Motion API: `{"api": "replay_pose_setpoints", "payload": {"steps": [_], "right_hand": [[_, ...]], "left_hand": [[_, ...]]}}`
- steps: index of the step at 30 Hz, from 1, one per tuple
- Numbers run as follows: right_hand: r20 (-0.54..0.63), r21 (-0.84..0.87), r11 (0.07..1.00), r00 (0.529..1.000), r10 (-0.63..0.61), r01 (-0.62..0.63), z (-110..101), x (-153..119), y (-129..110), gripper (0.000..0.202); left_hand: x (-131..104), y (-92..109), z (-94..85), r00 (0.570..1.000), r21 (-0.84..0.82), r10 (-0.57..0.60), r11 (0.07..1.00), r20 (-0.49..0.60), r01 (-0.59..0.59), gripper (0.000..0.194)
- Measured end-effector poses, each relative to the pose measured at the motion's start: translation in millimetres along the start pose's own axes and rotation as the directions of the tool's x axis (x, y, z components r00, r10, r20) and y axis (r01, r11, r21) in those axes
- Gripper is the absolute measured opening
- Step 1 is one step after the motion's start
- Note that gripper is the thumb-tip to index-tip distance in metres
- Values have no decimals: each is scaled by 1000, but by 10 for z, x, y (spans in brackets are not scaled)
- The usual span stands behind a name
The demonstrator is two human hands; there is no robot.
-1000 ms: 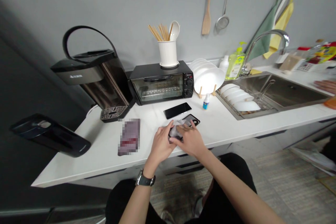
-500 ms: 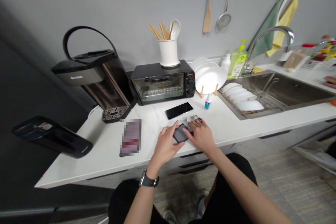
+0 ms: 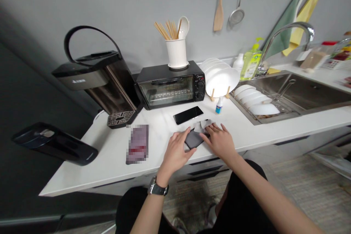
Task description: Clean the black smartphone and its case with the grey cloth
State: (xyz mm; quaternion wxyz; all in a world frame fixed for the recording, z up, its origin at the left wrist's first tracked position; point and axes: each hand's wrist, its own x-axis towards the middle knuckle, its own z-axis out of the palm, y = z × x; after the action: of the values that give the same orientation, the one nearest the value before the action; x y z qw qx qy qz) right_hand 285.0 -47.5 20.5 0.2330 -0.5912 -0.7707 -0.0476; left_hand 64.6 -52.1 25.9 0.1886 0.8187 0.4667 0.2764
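A dark, flat phone [image 3: 194, 139] lies on the counter close to its front edge. My left hand [image 3: 176, 150] grips its left end, thumb on the near side and fingers on the far side. On the phone's right part rests a crumpled grey cloth [image 3: 202, 125], with my right hand [image 3: 222, 142] pressing on it; part of the cloth is hidden under the fingers. A second black phone [image 3: 188, 115] lies just beyond, screen up. Behind my right hand stands a small white spray bottle [image 3: 218, 106] with a blue label.
A toaster oven [image 3: 170, 87] stands at the back, a white utensil holder [image 3: 176, 53] on top. To the left are a drinks dispenser [image 3: 109, 87], a dark thermos [image 3: 57, 144] and a blurred purple item [image 3: 138, 142]. Racked plates [image 3: 223, 80] and a sink [image 3: 309, 91] are rightward.
My right hand has slid right along the phone with the cloth, so more of the dark surface shows. My left hand keeps its hold. The view has shifted slightly.
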Motion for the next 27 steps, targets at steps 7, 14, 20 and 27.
{"api": "replay_pose_setpoints", "payload": {"steps": [7, 14, 20, 27], "right_hand": [[58, 245, 950, 975, -216, 196, 78, -224, -715, 35], [39, 93, 990, 993, -110, 106, -45, -139, 63, 35], [3, 58, 995, 997, -75, 75, 136, 63, -337, 45], [69, 247, 939, 962, -265, 241, -25, -305, -402, 31]], "left_hand": [[-46, -31, 17, 999, 92, -31, 995, -15, 32, 82], [-37, 20, 49, 997, 96, 12, 995, -70, -6, 75], [-12, -1, 29, 997, 78, 6, 997, -73, -1, 75], [-58, -37, 49, 997, 117, -35, 992, -73, 44, 86]]}}
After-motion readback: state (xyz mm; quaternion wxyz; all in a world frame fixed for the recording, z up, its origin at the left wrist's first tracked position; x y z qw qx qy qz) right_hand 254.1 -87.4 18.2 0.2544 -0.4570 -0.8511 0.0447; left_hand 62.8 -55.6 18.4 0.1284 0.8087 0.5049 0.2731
